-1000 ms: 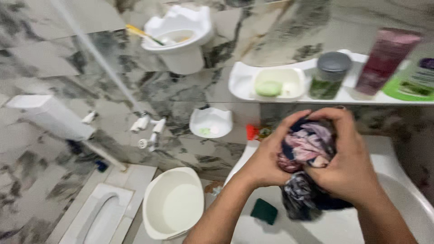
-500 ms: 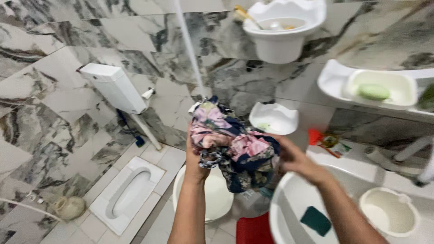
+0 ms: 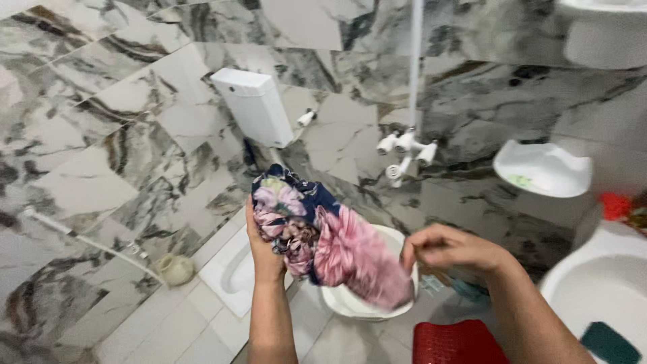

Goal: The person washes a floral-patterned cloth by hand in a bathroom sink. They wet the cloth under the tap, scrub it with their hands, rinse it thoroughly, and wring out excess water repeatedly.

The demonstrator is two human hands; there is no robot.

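Floral cloth (image 3: 323,236), pink and navy, bunched, held mid-frame above a white basin (image 3: 350,303) on the floor. Left hand (image 3: 264,251) closed around the cloth's 9 o'clock end. Right hand (image 3: 448,248) at 3 o'clock, fingers curled, pinching the cloth's pink edge. Red stool (image 3: 455,342) at 5 o'clock. Wall taps (image 3: 406,149) at 1 o'clock; white cistern (image 3: 253,108) at 11 o'clock; soap dish (image 3: 542,170) and sink (image 3: 600,290) further toward 3 o'clock.
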